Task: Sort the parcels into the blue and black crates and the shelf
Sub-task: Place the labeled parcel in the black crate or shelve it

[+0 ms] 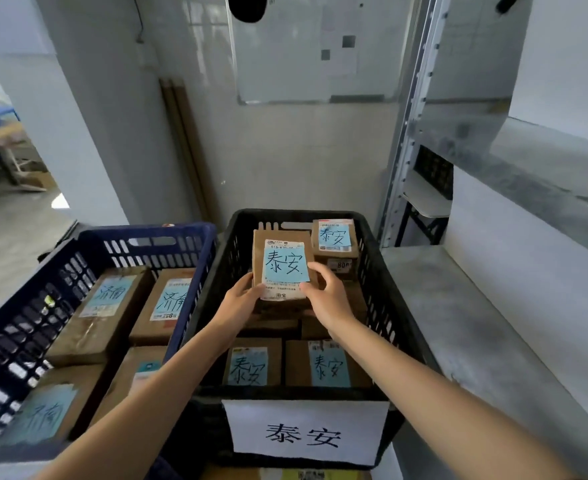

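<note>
A brown parcel (pixel 283 252) with a blue handwritten note sits tilted over the middle of the black crate (pixel 393 306). My left hand (pixel 239 303) grips its lower left edge and my right hand (pixel 329 294) grips its lower right corner. Several brown parcels with similar blue notes lie in the black crate, one at the far right corner (pixel 334 239) and two at the near side (pixel 252 363). The blue crate (pixel 26 306) to the left holds several brown parcels with a different handwritten note (pixel 110 306). The grey metal shelf (pixel 486 334) stands on the right.
A white paper label (pixel 304 433) hangs on the black crate's front wall. A whiteboard (pixel 317 50) is on the far wall. The shelf's upright post (pixel 403 133) rises just right of the black crate. An open doorway lies at far left.
</note>
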